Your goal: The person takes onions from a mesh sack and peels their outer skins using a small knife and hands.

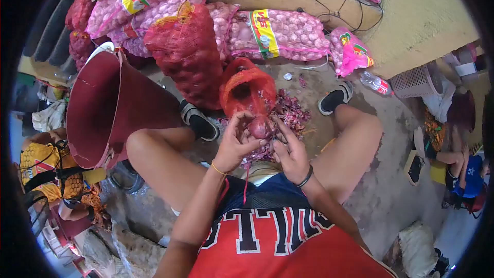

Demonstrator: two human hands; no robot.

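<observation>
- The left hand's [232, 141] fingers grasp a red onion [260, 127] from one side; the right hand's [291, 155] bend close at the other, though I can't tell whether they grip it.
- That onion, up off the floor [355, 175] between the knees, looks light and firm; its papery skin would probably slide or flake, so I'd cradle it round its widest part.
- Beyond lie onion skins [294, 113] and an open red mesh bag [249, 80].
- Filled mesh sacks [293, 33] line the floor's far edge.

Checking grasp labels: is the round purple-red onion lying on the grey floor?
No, the bare left hand holds the round purple-red onion in its fingers, with the bare right hand beside it.
</observation>
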